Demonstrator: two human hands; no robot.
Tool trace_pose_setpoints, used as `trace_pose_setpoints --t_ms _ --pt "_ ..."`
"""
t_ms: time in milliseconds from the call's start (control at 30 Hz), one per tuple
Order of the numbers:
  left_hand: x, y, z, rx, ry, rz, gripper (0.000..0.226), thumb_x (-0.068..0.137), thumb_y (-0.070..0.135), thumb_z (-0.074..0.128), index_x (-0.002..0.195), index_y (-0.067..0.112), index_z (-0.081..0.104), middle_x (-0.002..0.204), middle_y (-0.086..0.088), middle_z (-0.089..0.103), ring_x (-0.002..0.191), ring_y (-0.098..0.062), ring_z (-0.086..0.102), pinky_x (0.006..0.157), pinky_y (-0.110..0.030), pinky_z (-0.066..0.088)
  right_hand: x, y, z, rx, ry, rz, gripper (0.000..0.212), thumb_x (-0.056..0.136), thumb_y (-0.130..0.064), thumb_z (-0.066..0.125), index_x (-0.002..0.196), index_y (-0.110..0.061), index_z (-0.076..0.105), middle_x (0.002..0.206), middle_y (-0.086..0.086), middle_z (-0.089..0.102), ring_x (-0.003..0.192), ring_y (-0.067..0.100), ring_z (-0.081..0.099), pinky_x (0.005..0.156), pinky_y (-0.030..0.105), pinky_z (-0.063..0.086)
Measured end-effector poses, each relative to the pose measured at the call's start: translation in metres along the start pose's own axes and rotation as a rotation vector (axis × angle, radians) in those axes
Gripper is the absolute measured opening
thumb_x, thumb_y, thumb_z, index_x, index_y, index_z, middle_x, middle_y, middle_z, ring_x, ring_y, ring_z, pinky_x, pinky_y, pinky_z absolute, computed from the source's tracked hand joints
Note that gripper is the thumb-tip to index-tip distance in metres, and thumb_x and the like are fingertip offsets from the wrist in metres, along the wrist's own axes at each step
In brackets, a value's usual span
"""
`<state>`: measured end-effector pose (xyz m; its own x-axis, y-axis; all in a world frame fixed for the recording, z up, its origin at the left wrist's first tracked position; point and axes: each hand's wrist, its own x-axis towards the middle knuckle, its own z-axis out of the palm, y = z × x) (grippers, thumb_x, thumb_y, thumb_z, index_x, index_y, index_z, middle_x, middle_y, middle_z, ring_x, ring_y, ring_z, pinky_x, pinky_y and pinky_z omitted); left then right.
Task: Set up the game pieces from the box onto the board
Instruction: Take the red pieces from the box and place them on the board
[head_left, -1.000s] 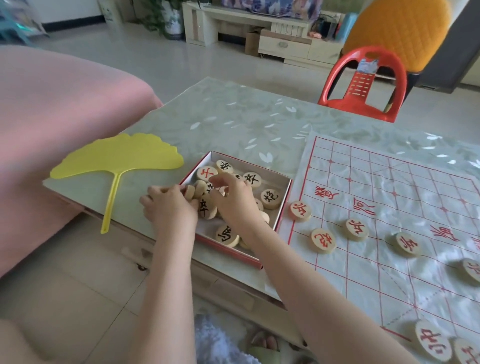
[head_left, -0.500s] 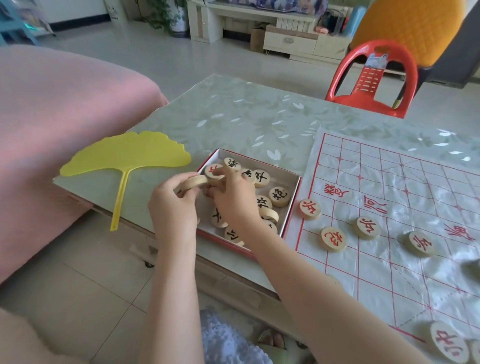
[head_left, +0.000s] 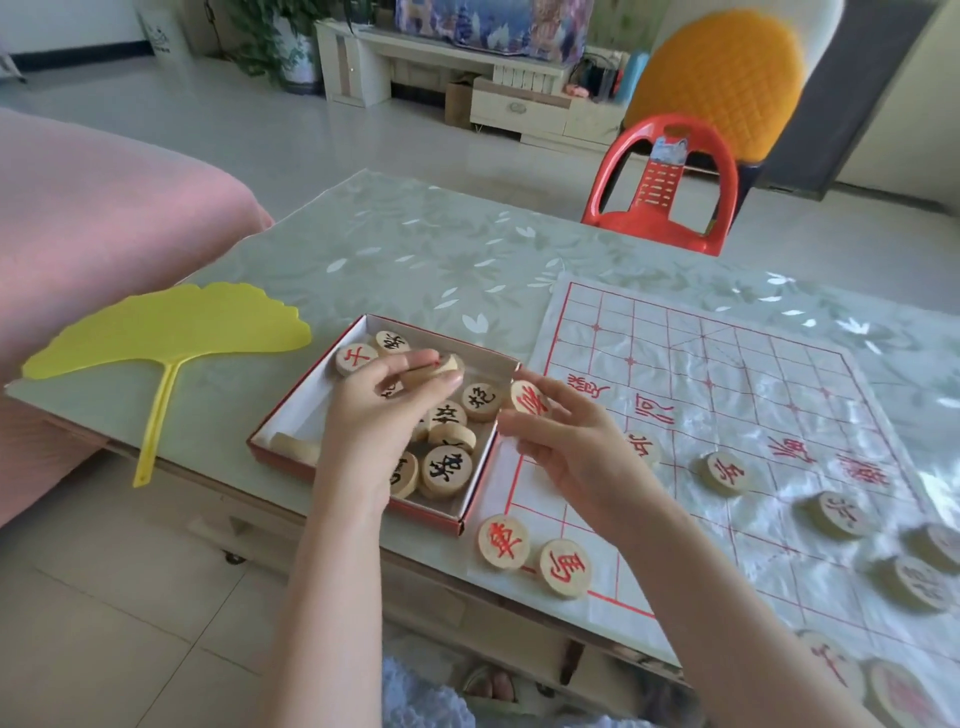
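Observation:
A shallow red-edged box (head_left: 291, 410) near the table's front edge holds several round wooden game pieces (head_left: 447, 470) with black and red characters. Over the box, my left hand (head_left: 371, 415) pinches one wooden piece (head_left: 434, 368) between thumb and fingers. My right hand (head_left: 558, 441) hovers at the box's right rim, holding up a red-lettered piece (head_left: 527, 400). The plastic game board (head_left: 727, 395) with red grid lines lies to the right. Several red-lettered pieces sit on the board, two (head_left: 563, 567) at its near left corner.
A yellow leaf-shaped fan (head_left: 166, 327) lies on the table (head_left: 415, 260) left of the box. A red plastic chair (head_left: 662, 182) stands behind the table, a pink-covered seat (head_left: 93, 218) to the left. The table's front edge runs just below the box.
My right hand has left the box, moving right with a red-lettered piece. My left hand has moved over the box, a piece still in its fingers. The camera view shifted.

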<state>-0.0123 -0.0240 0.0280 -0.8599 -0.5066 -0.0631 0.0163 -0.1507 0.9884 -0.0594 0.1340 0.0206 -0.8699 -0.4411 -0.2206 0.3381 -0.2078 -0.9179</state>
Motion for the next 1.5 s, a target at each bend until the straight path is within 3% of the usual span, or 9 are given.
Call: trace_pose_setpoints --t_ms 100,233,400,533,767,900,1133,1300,1500 --pt "-0.004 -0.001 0.015 0.018 -0.035 0.028 0.025 0.072 0.001 0.074 0.088 0.018 0.064 0.075 0.011 0.071 0.062 0.006 0.065 0.048 -0.007 0.045 -0.012 0.001 -0.015 -0.14 0.062 -0.038 0.047 0.072 0.001 0.072 0.114 -0.019 0.062 0.101 0.002 0.064 0.083 0.013 0.061 0.071 0.022 0.049" --pt "-0.006 -0.003 0.029 0.106 -0.092 0.086 0.051 0.064 -0.004 0.077 0.1 0.026 0.057 0.104 0.012 0.064 0.08 0.003 0.066 0.071 -0.018 0.053 -0.026 -0.004 -0.031 -0.251 0.157 -0.082 0.056 0.069 -0.002 0.076 0.116 -0.023 0.057 0.112 -0.002 0.065 0.095 0.016 0.067 0.088 0.03 0.05" --pt "-0.009 -0.002 0.044 0.212 -0.148 0.127 0.064 0.063 -0.003 0.078 0.113 0.032 0.057 0.112 0.013 0.062 0.085 0.004 0.064 0.069 -0.006 0.048 -0.043 -0.01 -0.049 -0.27 0.142 -0.147 0.051 0.071 0.005 0.073 0.113 -0.017 0.054 0.112 0.005 0.064 0.094 0.019 0.07 0.085 0.03 0.055" --pt "-0.013 -0.004 0.054 0.293 -0.168 0.117 0.061 0.064 0.002 0.078 0.114 0.032 0.059 0.114 0.009 0.063 0.097 -0.005 0.064 0.086 -0.023 0.05 -0.054 -0.012 -0.066 -0.333 0.181 -0.166 0.05 0.07 -0.001 0.076 0.111 -0.019 0.055 0.109 0.003 0.066 0.091 0.015 0.07 0.08 0.023 0.056" --pt "-0.033 -0.01 0.101 0.397 -0.36 0.022 0.05 0.064 0.008 0.08 0.103 0.033 0.063 0.102 0.006 0.069 0.091 -0.01 0.067 0.085 -0.033 0.054 -0.086 -0.015 -0.11 -0.394 0.276 -0.149 0.043 0.072 -0.018 0.077 0.11 -0.023 0.056 0.108 -0.004 0.069 0.095 0.009 0.068 0.083 0.02 0.054" --pt "-0.048 -0.012 0.13 0.514 -0.511 -0.009 0.046 0.062 0.014 0.083 0.101 0.03 0.064 0.097 0.012 0.069 0.087 -0.005 0.066 0.072 -0.022 0.051 -0.112 -0.014 -0.136 -0.476 0.324 -0.115 0.041 0.071 -0.021 0.078 0.106 -0.024 0.058 0.103 -0.003 0.07 0.09 0.006 0.068 0.079 0.017 0.054" --pt "-0.049 -0.008 0.134 0.569 -0.474 0.012 0.048 0.062 0.015 0.083 0.104 0.026 0.065 0.102 0.01 0.068 0.095 -0.007 0.063 0.092 -0.029 0.049 -0.13 0.011 -0.145 -0.988 0.212 -0.099 0.045 0.069 -0.045 0.073 0.109 -0.044 0.052 0.106 -0.023 0.048 0.104 0.003 0.037 0.087 0.018 0.031" --pt "-0.044 -0.007 0.121 0.558 -0.452 0.031 0.048 0.063 0.011 0.082 0.105 0.025 0.065 0.102 0.012 0.066 0.094 0.0 0.06 0.081 -0.017 0.047 -0.118 0.023 -0.127 -1.128 0.114 -0.132 0.048 0.071 -0.048 0.071 0.114 -0.042 0.051 0.108 -0.021 0.046 0.107 0.008 0.032 0.09 0.024 0.029" --pt "-0.037 -0.008 0.106 0.572 -0.446 0.022 0.046 0.06 0.014 0.083 0.098 0.033 0.066 0.102 0.013 0.067 0.1 -0.008 0.062 0.097 -0.037 0.048 -0.102 0.039 -0.109 -1.242 0.027 -0.164 0.051 0.075 -0.045 0.068 0.121 -0.036 0.049 0.113 -0.017 0.048 0.102 0.008 0.027 0.084 0.025 0.021"
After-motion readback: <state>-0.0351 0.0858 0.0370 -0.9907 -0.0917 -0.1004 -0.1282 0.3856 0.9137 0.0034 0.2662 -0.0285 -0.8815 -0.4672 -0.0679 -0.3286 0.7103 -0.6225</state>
